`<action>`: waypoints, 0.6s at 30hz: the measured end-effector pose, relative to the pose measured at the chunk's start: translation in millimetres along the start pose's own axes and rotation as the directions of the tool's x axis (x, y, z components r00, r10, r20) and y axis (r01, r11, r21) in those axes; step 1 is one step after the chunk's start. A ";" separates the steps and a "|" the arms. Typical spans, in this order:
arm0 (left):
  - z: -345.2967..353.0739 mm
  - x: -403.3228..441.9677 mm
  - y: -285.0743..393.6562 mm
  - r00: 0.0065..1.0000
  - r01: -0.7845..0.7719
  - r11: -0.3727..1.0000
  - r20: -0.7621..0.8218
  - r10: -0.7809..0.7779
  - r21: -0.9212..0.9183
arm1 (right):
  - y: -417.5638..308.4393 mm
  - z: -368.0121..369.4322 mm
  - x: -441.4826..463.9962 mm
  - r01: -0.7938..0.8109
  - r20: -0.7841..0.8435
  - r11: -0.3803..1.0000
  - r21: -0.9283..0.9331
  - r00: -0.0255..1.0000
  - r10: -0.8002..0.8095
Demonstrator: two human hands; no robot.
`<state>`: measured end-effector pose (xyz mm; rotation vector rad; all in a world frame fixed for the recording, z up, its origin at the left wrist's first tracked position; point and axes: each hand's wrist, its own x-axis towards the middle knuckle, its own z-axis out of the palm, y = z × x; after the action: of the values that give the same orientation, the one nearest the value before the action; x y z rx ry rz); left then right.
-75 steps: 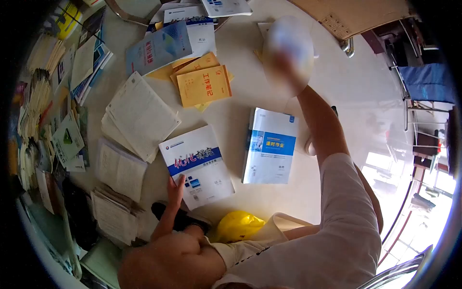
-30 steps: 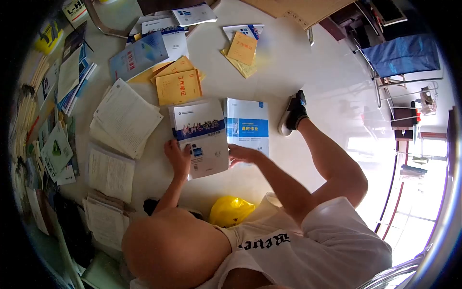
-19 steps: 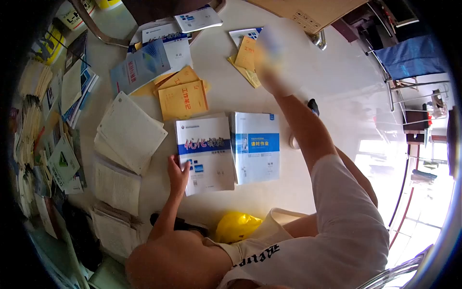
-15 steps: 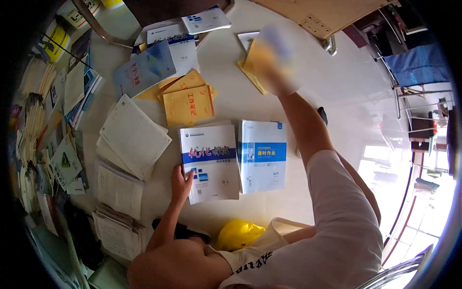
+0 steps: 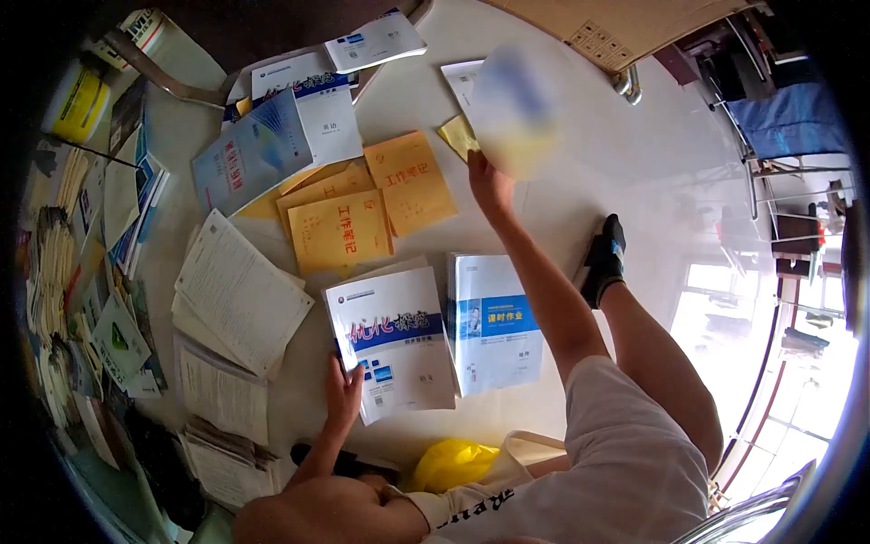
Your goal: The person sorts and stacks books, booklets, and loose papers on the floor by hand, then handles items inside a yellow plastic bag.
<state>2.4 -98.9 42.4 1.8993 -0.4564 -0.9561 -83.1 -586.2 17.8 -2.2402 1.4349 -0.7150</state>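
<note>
Head view: a thick, white paperback with blue band (image 5: 399, 340) is grasped at its left edge by the left hand (image 5: 344, 396), beside a pale-blue paperback (image 5: 497, 337). Probably heavy, bendable and slippery, it is best supported underneath. Whether anything is gripped by the right hand (image 5: 492, 186) cannot be told.

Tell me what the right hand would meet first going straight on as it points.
Most likely the yellow booklet: the fingers of the right hand are at or very near its lower edge, though blur and depth leave contact unclear.
</note>
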 end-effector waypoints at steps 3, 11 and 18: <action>-0.9 -4.5 -6.6 0.998 0.029 0.998 0.052 -0.026 -0.051 | 3.0 7.4 53.0 0.120 -0.098 0.964 -0.237 0.984 -0.146; -6.1 -1.6 0.7 0.977 0.204 0.966 0.093 -0.191 -0.161 | 25.5 49.1 122.0 0.176 0.081 0.549 -0.817 0.978 -0.193; 1.3 -5.4 -20.9 0.984 0.119 0.929 0.169 -0.062 -0.350 | 18.6 -14.3 133.7 0.380 0.282 0.719 -0.583 0.924 -0.259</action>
<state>-3.6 -85.7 26.3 1.5310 -0.2622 -1.1685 -58.6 -716.5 46.8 -3.0330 1.3333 -0.0869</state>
